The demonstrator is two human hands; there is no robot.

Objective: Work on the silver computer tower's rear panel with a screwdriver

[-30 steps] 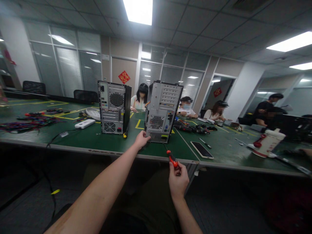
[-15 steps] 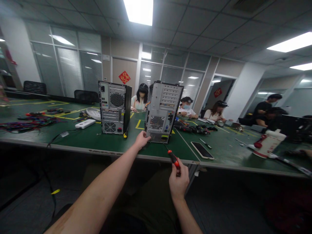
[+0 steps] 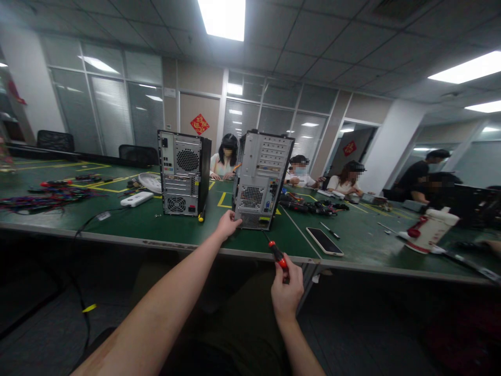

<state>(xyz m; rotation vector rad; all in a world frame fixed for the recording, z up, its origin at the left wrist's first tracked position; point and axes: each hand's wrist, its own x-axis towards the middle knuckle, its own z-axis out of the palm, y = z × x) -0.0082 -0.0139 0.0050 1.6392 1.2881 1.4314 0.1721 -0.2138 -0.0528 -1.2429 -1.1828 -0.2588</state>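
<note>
Two computer cases stand upright on the green table, their backs facing me. My left hand [image 3: 228,225] is closed at the lower left edge of the right computer case [image 3: 258,180], its fingers touching the metal. In my right hand [image 3: 287,286] is a red and black screwdriver [image 3: 277,254], gripped by the handle. The screwdriver's thin shaft points up and left toward the bottom edge of that case; whether the tip touches it I cannot tell. The left computer case [image 3: 180,175] has a yellow-ended tool [image 3: 201,217] at its lower right corner.
On the green table [image 3: 235,245] lie a phone [image 3: 324,241], a pen-like tool [image 3: 330,230], a white power strip [image 3: 136,198] and tangled cables [image 3: 47,198]. A large white cup [image 3: 432,230] stands right. Several people are across the table.
Both my hands, the screwdriver and the cases look almost unmoved. In the background, a person in black at the right has leaned, and a masked person has shifted an arm.
</note>
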